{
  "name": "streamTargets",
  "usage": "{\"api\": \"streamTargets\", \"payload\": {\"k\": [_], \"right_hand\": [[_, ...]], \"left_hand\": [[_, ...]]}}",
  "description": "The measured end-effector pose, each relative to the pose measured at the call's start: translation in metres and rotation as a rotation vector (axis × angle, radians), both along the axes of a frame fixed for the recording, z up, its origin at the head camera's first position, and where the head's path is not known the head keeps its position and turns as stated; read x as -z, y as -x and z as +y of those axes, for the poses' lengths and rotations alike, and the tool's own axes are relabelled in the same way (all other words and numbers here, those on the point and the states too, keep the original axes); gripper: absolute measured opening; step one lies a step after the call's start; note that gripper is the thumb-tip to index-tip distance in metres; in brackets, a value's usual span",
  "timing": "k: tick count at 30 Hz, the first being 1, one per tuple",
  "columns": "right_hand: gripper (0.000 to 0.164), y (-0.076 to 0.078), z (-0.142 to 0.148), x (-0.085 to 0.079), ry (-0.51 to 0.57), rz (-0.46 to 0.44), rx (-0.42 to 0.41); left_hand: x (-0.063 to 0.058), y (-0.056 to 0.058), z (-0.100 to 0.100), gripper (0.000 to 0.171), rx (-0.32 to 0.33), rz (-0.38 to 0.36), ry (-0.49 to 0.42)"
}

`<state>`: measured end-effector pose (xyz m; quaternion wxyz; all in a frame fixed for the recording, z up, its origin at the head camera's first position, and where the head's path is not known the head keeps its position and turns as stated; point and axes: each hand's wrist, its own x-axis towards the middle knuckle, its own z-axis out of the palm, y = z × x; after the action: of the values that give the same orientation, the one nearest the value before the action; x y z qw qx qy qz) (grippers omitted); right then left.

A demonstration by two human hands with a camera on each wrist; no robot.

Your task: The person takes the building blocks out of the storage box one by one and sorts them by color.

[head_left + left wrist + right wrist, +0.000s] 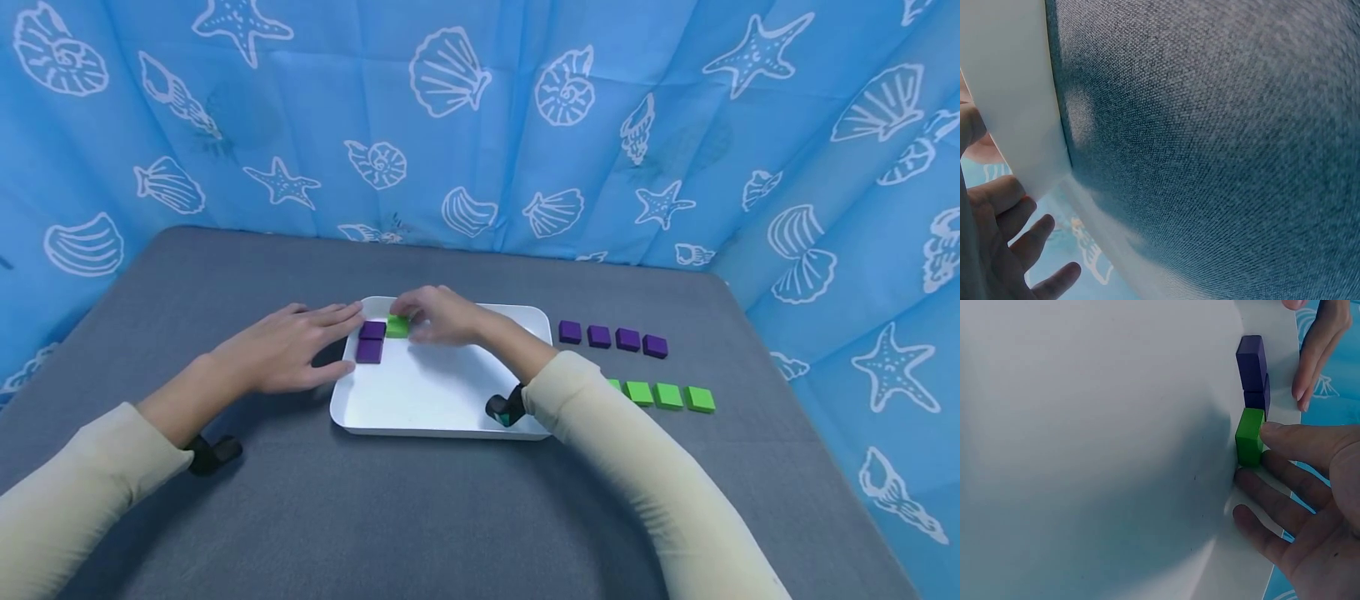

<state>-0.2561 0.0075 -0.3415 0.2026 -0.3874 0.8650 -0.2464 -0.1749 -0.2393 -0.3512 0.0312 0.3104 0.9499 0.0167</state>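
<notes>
My right hand (pixel 442 317) reaches over the white tray (pixel 442 392) and pinches a green block (pixel 397 327) near its far left corner. In the right wrist view the thumb presses against the green block (pixel 1249 437), and the other fingers extend beside and behind it. Two purple blocks sit along the tray's left side, one (pixel 372 330) behind the other (pixel 369 351), with the green block beside the far one. My left hand (pixel 296 346) lies at the tray's left rim, fingers extended. The left wrist view shows its fingertips at the tray's outer wall (pixel 1016 94).
Right of the tray, a row of purple blocks (pixel 598 337) stands on the grey table (pixel 420 517). Nearer, a row of green blocks (pixel 668 396) is partly hidden by my right sleeve (pixel 637 467). A blue shell-patterned curtain (pixel 495 150) hangs behind the table.
</notes>
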Motion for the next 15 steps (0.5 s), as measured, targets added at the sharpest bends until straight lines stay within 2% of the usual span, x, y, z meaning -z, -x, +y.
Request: {"api": "streamTargets", "payload": {"k": [15], "right_hand": [[0.047, 0.0033, -0.0063, 0.0062, -0.002, 0.024, 0.015]], "left_hand": [[0.0008, 0.0005, 0.0012, 0.072, -0.006, -0.004, 0.01]]}}
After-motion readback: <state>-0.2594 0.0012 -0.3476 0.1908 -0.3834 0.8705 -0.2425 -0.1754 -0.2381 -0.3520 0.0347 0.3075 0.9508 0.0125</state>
